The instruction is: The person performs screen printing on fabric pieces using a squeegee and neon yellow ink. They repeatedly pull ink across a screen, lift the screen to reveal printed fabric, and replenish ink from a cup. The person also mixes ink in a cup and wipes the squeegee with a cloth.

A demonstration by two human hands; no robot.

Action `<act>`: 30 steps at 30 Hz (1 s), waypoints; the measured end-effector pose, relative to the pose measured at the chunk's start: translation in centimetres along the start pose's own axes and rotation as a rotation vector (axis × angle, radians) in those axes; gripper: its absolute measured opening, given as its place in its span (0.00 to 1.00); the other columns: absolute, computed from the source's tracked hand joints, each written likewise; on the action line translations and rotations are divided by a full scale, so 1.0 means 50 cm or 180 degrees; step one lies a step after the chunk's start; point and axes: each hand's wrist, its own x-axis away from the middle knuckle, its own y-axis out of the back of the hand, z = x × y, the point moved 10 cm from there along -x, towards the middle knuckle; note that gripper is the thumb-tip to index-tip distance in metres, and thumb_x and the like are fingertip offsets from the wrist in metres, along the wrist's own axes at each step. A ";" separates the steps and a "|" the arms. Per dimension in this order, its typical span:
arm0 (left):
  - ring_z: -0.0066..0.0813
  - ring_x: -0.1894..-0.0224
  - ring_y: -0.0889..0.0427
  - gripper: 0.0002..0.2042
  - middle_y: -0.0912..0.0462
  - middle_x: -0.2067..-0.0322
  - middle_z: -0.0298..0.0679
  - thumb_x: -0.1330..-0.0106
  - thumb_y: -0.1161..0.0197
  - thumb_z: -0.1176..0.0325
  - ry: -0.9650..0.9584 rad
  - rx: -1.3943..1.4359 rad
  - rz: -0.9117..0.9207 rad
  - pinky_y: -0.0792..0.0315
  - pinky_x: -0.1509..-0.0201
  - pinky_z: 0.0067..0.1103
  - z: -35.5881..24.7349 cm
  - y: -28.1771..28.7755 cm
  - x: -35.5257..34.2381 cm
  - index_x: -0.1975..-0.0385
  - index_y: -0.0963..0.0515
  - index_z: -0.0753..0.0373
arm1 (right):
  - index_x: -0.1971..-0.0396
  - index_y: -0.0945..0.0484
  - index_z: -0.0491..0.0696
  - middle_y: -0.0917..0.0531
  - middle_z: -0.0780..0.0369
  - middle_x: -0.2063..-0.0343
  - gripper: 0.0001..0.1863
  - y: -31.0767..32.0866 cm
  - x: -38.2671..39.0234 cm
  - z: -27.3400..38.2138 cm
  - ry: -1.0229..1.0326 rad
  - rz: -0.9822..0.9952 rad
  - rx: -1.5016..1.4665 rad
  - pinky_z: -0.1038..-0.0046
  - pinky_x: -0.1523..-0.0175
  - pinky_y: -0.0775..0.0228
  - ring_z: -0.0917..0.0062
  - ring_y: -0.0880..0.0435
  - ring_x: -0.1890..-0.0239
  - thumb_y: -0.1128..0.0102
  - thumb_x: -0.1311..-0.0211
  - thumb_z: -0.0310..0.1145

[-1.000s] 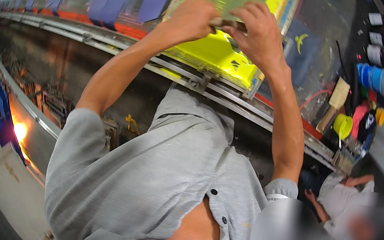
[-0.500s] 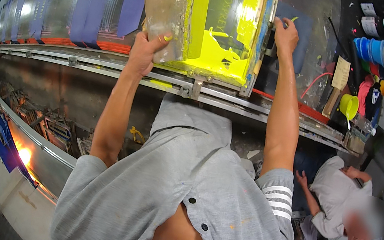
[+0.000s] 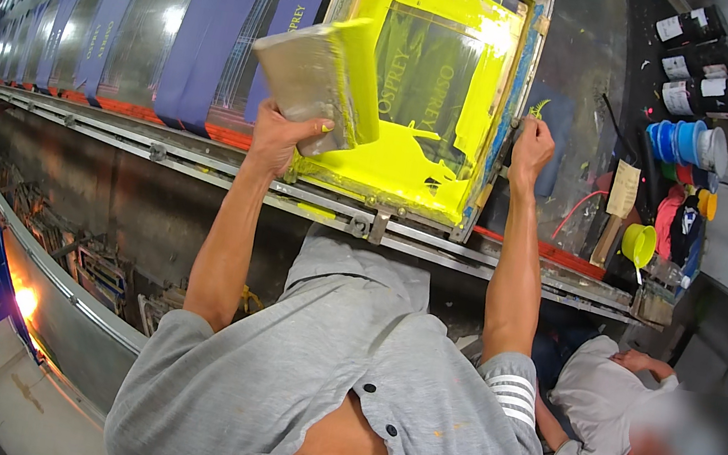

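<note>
My left hand (image 3: pixel 280 140) is closed round a wide squeegee (image 3: pixel 298 69), a flat grey-stained board with a yellow, ink-coated blade. It is tilted above the left part of a screen-printing frame (image 3: pixel 520 71). Bright yellow ink (image 3: pixel 386 150) coats the mesh around a darker window with lettering, pooling toward my side. My right hand (image 3: pixel 532 154) is closed at the frame's right edge and appears to grip it; the fingertips are partly hidden. Beside that hand, a dark blue fabric piece (image 3: pixel 552 153) with a small yellow print lies on the table.
Purple fabric pieces (image 3: pixel 192 48) lie along the long table to the left. A metal rail (image 3: pixel 282 200) edges the near side. To the right are a yellow cup (image 3: pixel 639 242), blue tubs (image 3: pixel 677 142) and black containers (image 3: pixel 690 65). A co-worker (image 3: pixel 608 400) is at lower right.
The table and frame sit lower in view. The squeegee has swung to a steeper tilt in my left hand. My right hand has come slightly nearer along the frame's edge, fingers more curled.
</note>
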 end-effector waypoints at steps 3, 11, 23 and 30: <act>0.31 0.57 0.18 0.17 0.16 0.61 0.39 0.50 0.36 0.86 -0.0413 -0.1399 0.0271 0.24 0.51 0.24 -0.027 -0.031 0.006 0.58 0.19 0.65 | 0.65 0.19 0.39 0.19 0.53 0.77 0.16 -0.003 0.008 0.009 -0.0053 0.0003 0.0045 0.64 0.64 0.33 0.68 0.23 0.74 0.44 0.37 0.39; 0.42 0.61 0.20 0.11 0.19 0.67 0.41 0.52 0.42 0.80 -0.1804 -0.4328 0.1165 0.26 0.60 0.33 0.066 -0.173 0.116 0.68 0.19 0.63 | 0.61 0.17 0.43 0.16 0.51 0.68 0.18 -0.042 -0.009 -0.027 0.0047 0.0061 0.0602 0.62 0.57 0.31 0.57 0.18 0.64 0.44 0.38 0.42; 0.41 0.60 0.21 0.14 0.20 0.63 0.43 0.51 0.44 0.79 -0.2471 -0.4584 0.1065 0.28 0.57 0.32 0.072 -0.234 0.035 0.62 0.23 0.65 | 0.67 0.18 0.42 0.18 0.49 0.72 0.16 -0.035 -0.036 0.021 0.0177 0.0073 0.0649 0.58 0.59 0.31 0.50 0.21 0.66 0.46 0.39 0.41; 0.45 0.64 0.19 0.10 0.19 0.69 0.46 0.51 0.43 0.78 -0.1977 -0.4834 0.1093 0.26 0.62 0.34 0.043 -0.314 -0.301 0.69 0.20 0.62 | 0.59 0.16 0.50 0.19 0.57 0.59 0.17 -0.072 -0.066 0.206 0.1242 0.0192 0.0870 0.62 0.47 0.34 0.63 0.24 0.50 0.39 0.42 0.44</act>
